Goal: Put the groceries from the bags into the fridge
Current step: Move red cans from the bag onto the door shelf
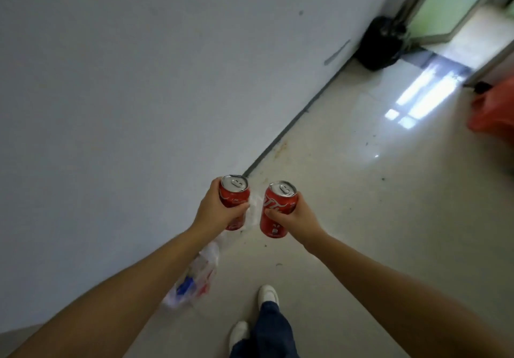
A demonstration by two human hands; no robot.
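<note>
Left hand: the left hand [215, 209] is wrapped round the left cola can [234, 197], thumb across the label, can upright with its pull-tab top facing up.
Right hand: the right hand [292, 214] is curled round the right cola can [275, 210] at mid-body, this can tilted slightly, its base hanging free below the fingers.
Cans: the two are held side by side, near each other but apart, above the floor [361, 218].
Writing: both cans are red with white script; "Coke" reads small on the left can and part of the Coca-Cola script on the right one; the finer print is too small to read.
Bag: a clear plastic bag [194, 280] with blue and red items inside lies on the floor below the left forearm, against the white wall [139, 79].
Further off: a red bag [492, 110] sits at the right edge, a black bag [379, 43] by the far doorway; white shoes [268, 296] are near.
Fridge: not in view.
Step in hand: likely carrying both cans to the fridge.
Doing it well: keep the cans upright and the grips firm at mid-body; one hand must be freed if the fridge door is closed, so setting one can down first seems wise.
</note>
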